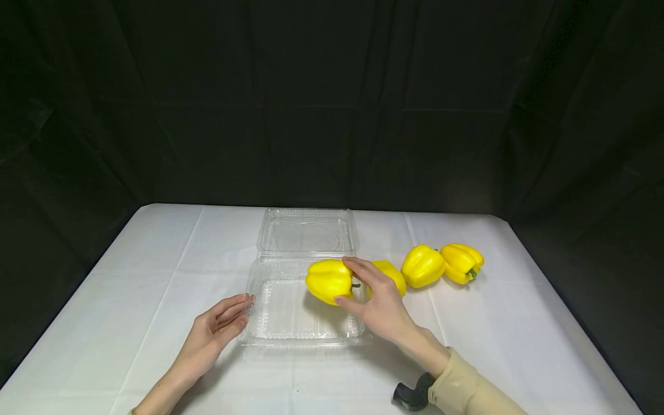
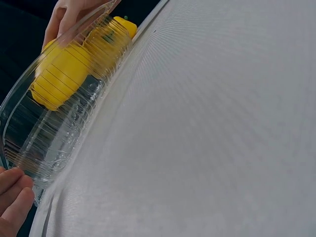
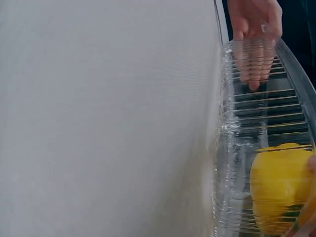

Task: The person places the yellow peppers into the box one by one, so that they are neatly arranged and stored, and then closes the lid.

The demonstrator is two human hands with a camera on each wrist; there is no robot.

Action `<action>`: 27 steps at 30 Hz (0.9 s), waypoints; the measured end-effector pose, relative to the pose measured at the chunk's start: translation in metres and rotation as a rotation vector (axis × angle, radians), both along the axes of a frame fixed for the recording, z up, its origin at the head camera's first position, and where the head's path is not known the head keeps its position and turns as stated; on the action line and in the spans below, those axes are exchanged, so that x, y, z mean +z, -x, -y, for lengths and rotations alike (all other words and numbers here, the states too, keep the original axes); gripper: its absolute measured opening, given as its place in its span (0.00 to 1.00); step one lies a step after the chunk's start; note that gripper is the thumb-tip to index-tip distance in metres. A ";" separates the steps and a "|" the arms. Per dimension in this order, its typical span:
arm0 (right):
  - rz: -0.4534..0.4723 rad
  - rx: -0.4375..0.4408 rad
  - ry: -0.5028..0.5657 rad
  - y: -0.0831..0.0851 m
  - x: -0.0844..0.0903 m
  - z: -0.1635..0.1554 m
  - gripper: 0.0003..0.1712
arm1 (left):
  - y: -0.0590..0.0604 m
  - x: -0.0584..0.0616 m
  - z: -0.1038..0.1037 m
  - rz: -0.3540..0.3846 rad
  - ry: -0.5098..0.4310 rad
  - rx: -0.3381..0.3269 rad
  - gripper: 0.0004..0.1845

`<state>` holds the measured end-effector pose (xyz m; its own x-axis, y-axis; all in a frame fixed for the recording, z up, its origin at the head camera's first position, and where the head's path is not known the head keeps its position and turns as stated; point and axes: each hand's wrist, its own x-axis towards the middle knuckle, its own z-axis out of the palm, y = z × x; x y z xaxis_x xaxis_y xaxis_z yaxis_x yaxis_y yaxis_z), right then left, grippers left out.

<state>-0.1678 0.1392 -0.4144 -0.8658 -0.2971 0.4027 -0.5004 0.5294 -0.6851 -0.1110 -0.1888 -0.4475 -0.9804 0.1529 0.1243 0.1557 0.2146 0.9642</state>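
A clear plastic clamshell container (image 1: 270,328) lies open on the white table, its lid (image 1: 306,230) folded back. My right hand (image 1: 374,300) grips a yellow bell pepper (image 1: 329,280) and holds it over the container's right side. The pepper (image 2: 59,74) shows through the ribbed wall (image 2: 44,148) in the left wrist view, and the pepper (image 3: 279,182) also shows in the right wrist view. My left hand (image 1: 220,325) lies with straight fingers against the container's left edge, fingertips (image 2: 15,195) at its rim.
Three more yellow peppers lie in a row to the right: one (image 1: 394,275) partly behind my right hand, one (image 1: 422,266) in the middle, one (image 1: 461,262) farthest right. A white cloth (image 1: 519,346) covers the table. Black curtains hang behind.
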 end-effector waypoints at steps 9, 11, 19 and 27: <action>0.020 -0.005 -0.016 0.002 -0.004 0.003 0.42 | -0.001 0.002 -0.001 0.007 -0.004 -0.005 0.22; 0.022 -0.008 -0.019 0.002 -0.005 0.003 0.42 | -0.001 0.002 -0.001 0.008 -0.006 -0.007 0.23; 0.029 -0.010 -0.035 0.002 -0.009 0.006 0.42 | -0.001 0.001 0.000 0.006 -0.010 -0.013 0.23; 0.023 -0.007 -0.072 0.001 -0.013 0.009 0.43 | -0.001 0.002 0.000 0.003 -0.011 -0.009 0.23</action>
